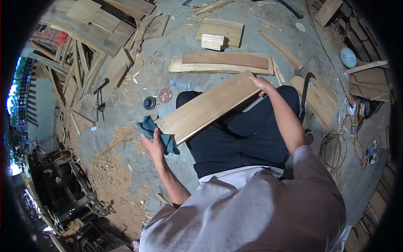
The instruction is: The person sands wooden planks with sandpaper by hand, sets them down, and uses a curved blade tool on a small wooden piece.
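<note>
A long, light wooden board (pixel 210 107) lies slanted across my dark-trousered legs. At its upper right end, my right hand (pixel 261 85) grips the edge with the fingers wrapped round it. My left hand (pixel 153 143) is closed on a dark green cloth (pixel 170 143) at the board's lower left end. Part of the cloth hangs below that end, and the left fingers are partly hidden by it. A black disc (pixel 149 103) and a reddish round disc (pixel 165 95) lie on the floor just beyond the cloth.
Ahead on the floor are flat planks (pixel 222 62) and a small wood block (pixel 213 41). A black curved bar (pixel 305 94) stands by my right knee, near coiled cables (pixel 331 147). Machinery (pixel 67 193) is at the left, beside wood shavings (pixel 113 176).
</note>
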### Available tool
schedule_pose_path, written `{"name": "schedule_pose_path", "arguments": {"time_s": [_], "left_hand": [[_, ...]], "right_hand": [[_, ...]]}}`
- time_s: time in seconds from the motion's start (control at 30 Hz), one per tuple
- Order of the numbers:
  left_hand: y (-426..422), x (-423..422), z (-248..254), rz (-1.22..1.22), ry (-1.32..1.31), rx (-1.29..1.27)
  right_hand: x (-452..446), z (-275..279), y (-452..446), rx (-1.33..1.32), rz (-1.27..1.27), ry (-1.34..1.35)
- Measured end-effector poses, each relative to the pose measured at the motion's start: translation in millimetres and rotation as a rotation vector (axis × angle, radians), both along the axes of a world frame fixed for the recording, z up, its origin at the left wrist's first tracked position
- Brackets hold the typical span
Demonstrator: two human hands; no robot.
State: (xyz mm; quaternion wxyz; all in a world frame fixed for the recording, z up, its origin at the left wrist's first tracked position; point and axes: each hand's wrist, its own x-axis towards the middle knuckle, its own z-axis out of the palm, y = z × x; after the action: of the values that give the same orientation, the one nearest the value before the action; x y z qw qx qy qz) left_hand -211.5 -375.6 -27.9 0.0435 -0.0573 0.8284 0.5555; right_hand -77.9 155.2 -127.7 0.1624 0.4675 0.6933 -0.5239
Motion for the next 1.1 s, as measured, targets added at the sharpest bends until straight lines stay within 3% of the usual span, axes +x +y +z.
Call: {"name": "schedule_pose_path", "arguments": {"time_s": [0.03,0.07,0.13,0.2,0.23,0.27,0.3,0.33,0.43,0.53,0.67,0.7,0.77,0.87,0.97,1.0,1.03,1.1], "left_hand": [[2.2,-1.7,16.9,-0.093,-0.074,-0.049],[9.9,0.1,21.5,-0.080,0.068,-0.283],[18.1,3.1,30.1,-0.098,0.004,-0.181],[33.5,8.6,44.3,-0.112,-0.026,-0.118],[39.7,14.8,39.8,-0.106,0.050,-0.157],[44.2,19.2,35.0,-0.097,0.137,-0.200],[51.1,19.0,34.5,-0.083,0.239,-0.245],[70.7,30.4,62.8,-0.070,0.166,-0.238],[83.0,42.2,63.2,-0.051,0.059,-0.243],[82.6,49.6,63.9,-0.098,0.109,-0.188],[53.1,45.6,27.7,-0.188,0.119,-0.053],[51.9,46.1,21.2,-0.244,0.163,-0.073],[57.6,55.3,20.7,-0.116,0.042,0.279],[57.6,55.4,15.1,-0.014,0.035,0.589],[50.9,37.4,-6.7,-0.067,-0.256,0.991],[37.4,23.7,-43.1,-0.012,-0.491,1.350],[58.3,32.7,-27.3,0.033,-0.483,1.377],[92.8,38.5,-48.6,-0.133,-0.224,1.111]], "right_hand": [[4.2,-1.3,0.7,-0.004,0.011,-0.027],[8.7,-1.7,3.8,-0.005,0.024,-0.057],[11.5,-0.9,8.0,0.074,0.057,-0.100],[13.3,-1.6,9.6,0.301,0.249,-0.090],[10.9,13.0,-1.2,0.410,0.346,-0.088],[10.8,29.7,-11.3,0.350,0.338,-0.043],[5.4,33.4,-27.5,0.330,0.299,0.053],[-0.9,34.8,-43.2,0.308,0.265,0.152],[-19.1,81.1,-115.1,0.292,0.256,0.309],[-37.3,119.2,-202.2,0.031,0.267,0.951],[-60.5,161.2,-296.2,-0.427,0.273,1.175],[-66.5,149.1,-309.8,-0.009,0.384,1.140],[-68.1,138.9,-327.3,0.388,0.557,1.029],[-67.9,122.0,-326.4,0.260,0.378,1.099],[-62.4,113.2,-311.5,0.187,0.187,1.104],[-60.0,113.6,-302.6,0.188,0.201,1.079],[-57.3,112.2,-294.0,0.189,0.210,1.053],[-56.3,110.4,-281.2,0.181,0.258,1.069]]}}
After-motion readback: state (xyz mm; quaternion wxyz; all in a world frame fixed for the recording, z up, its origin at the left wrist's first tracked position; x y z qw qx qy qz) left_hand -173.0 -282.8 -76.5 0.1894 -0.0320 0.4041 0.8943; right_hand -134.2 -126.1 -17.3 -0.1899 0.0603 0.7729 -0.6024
